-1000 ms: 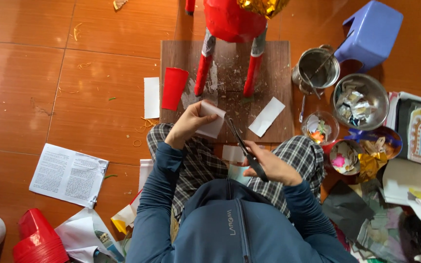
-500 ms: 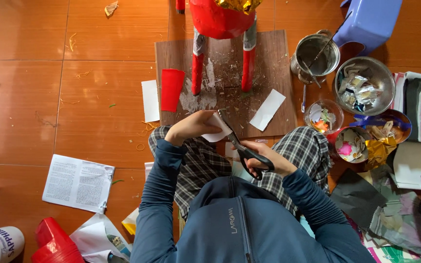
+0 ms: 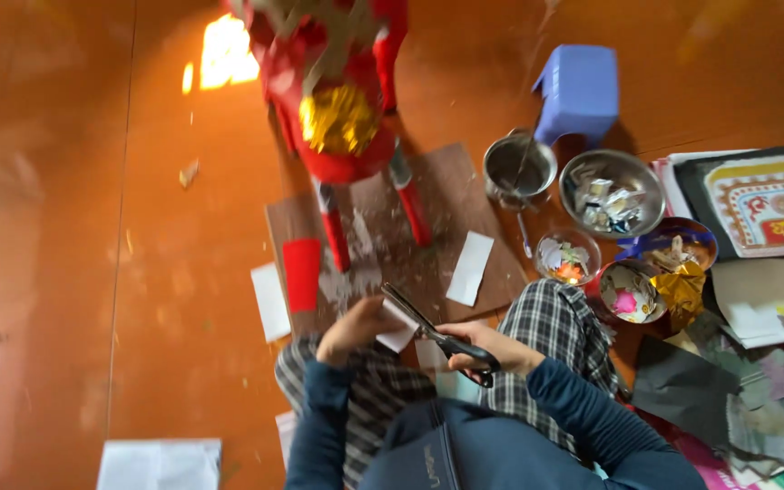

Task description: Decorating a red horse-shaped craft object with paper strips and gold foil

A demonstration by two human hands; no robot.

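Two hands work low in the middle of the frame, over the person's checked trousers. The right hand [image 3: 487, 352] has its grip closed through the handles of black scissors [image 3: 433, 333], whose blades angle up and to the left, slightly parted. The left hand [image 3: 360, 325] pinches a small white paper piece [image 3: 398, 334] with its grip closed on the edge — the blades meet this piece, though how far they have bitten in I cannot tell.

Just above the hands lies a brown board [image 3: 451, 204] on the orange floor [image 3: 65, 227]. On it stands a red figure [image 3: 338, 109] with a gold ball on its body, its red-and-grey legs planted on the board; the figure is blurred. A red paper strip [image 3: 301, 274] lies at the board's left edge, with a white strip [image 3: 269, 301] just beside it on the floor. Another white strip [image 3: 470, 268] lies on the board's right part.

Right of the board, in the upper right of the frame, a steel pot [image 3: 519, 168] holds a thin stick, and a blue stool [image 3: 580, 91] stands just behind it. A steel bowl [image 3: 612, 192] holds paper scraps — near it sit two smaller bowls [image 3: 566, 257] with coloured scraps. Gold foil [image 3: 678, 286] is crumpled beside them. A printed sheet [image 3: 769, 204] with a red and yellow pattern lies at the right edge, above loose dark and grey papers [image 3: 728, 390]. A white sheet [image 3: 161, 463] lies at the lower left.
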